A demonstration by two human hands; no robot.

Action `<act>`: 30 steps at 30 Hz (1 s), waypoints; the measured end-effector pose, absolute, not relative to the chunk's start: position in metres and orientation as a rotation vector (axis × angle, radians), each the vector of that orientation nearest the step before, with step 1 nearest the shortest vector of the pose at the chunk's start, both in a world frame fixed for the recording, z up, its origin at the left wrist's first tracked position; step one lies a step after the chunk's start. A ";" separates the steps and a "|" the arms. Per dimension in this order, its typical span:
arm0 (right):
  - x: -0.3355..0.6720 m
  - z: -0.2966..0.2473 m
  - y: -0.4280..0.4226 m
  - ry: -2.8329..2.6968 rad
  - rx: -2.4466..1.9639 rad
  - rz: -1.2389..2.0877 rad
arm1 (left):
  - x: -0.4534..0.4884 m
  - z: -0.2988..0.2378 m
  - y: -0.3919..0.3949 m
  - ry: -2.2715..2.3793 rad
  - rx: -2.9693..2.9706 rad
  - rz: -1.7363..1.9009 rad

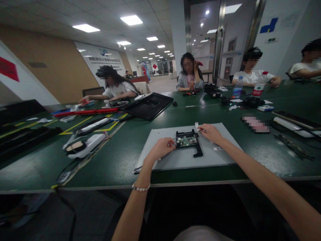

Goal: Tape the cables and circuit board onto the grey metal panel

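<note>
A flat grey metal panel lies on the table before me. On it sits a black plastic bracket that frames a green circuit board. My left hand is at the board's left edge, its fingers pinched together by what look like thin wires; what is between the fingertips is too small to tell. Over the bracket's upper right corner, my right hand has its fingertips closed at a small white strip, which sticks up from the panel.
A black monitor frame lies beyond the panel, with a mouse beside it. White devices and cables are at left. Two bottles, a phone-like pink object and electronic parts are at right. Several people sit across the table.
</note>
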State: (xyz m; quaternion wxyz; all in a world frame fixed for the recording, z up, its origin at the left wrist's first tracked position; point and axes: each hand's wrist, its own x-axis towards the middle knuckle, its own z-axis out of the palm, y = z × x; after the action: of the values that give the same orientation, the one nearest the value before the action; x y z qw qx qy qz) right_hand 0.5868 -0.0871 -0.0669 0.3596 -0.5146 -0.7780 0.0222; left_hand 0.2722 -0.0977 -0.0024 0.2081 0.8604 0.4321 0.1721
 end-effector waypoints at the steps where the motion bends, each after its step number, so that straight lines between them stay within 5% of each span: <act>1: 0.587 -0.066 -0.088 -2.000 -1.326 0.054 | 0.272 -0.003 -0.097 1.204 2.398 0.482; 30: 0.570 -0.056 -0.089 -1.912 -1.227 0.020 | 0.271 -0.007 -0.096 1.155 2.427 0.510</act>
State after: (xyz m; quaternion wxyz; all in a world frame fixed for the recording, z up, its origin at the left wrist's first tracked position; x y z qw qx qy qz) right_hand 0.5699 -0.0891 -0.0564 0.4212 -0.4900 -0.7632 0.0081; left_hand 0.2713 -0.0961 -0.0070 0.2017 0.8689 0.4136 0.1825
